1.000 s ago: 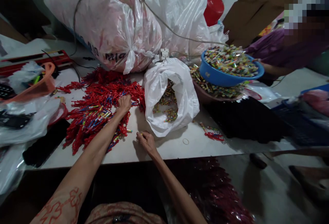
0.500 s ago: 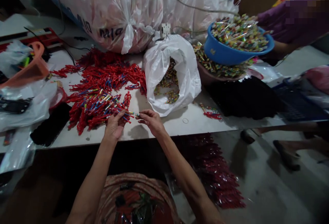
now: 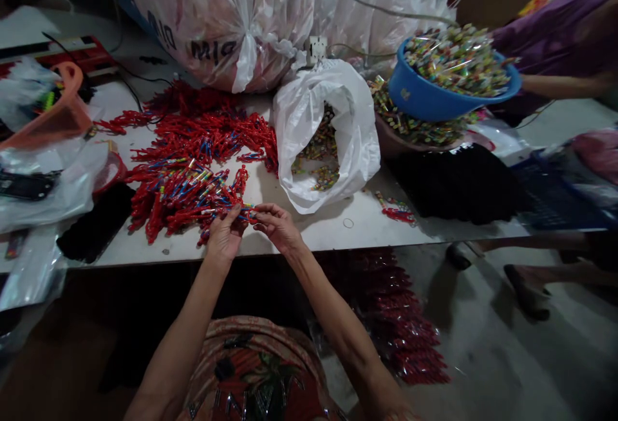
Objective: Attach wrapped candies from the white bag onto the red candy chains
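In front of and left of the bag (image 3: 360, 144), our left hand (image 3: 224, 238) and right hand (image 3: 280, 229) pinch a red figure (image 3: 248, 215) in nearly closed fingertips, seemingly to steady both ends, with the pile (image 3: 167, 199) left of the bag, within easy reach.

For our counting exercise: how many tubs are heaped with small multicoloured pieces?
2: the blue tub, right of the open white bag, and the pinkish tub beneath it, partly hidden. More could be behind.

The red toys (image 3: 207, 131) look like shiny plastic. The white bag (image 3: 355, 150) is thin, crinkly plastic. The blue tub (image 3: 425, 99) looks like smooth plastic. The table (image 3: 313, 234) looks smooth and a bit dull. The purple sleeve (image 3: 535, 38) is soft-looking cloth.
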A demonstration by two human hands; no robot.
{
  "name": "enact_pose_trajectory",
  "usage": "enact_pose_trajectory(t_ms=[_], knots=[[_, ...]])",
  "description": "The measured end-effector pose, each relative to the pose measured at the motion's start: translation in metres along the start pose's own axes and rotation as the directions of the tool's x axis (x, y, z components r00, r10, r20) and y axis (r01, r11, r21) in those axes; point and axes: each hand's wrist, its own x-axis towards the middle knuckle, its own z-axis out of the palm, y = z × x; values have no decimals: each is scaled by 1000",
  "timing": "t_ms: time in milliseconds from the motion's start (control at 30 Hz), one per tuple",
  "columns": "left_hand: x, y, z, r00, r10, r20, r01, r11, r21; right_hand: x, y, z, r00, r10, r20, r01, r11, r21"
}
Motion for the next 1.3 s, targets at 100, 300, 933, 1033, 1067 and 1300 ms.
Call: enact_pose_trajectory(t_ms=[100, 300, 933, 1033, 1067, 1300], knots=[[0, 0, 0, 999, -33, -22, 33, 999, 0, 0, 2, -3, 999, 31, 15, -31, 999, 33], [1, -1, 0, 998, -45, -36, 46, 998, 32, 2, 3, -6, 999, 32, 24, -33, 998, 53], [24, 10, -16, 848, 527, 58, -510, 781, 361, 12, 11, 22, 934, -356, 5, 315, 819, -481], [36, 39, -26, 610, 783, 125, -665, 420, 617, 27, -24, 5, 844, -535, 36, 399, 582, -708], [40, 49, -29, 505, 845, 177, -669, 253, 699, 33, -42, -4, 806, -592, 26, 385, 490, -782], [77, 51, 13, 471, 540, 698, -565, -423, 709, 85, -126, -56, 927, -360, -104, -233, -335, -913]])
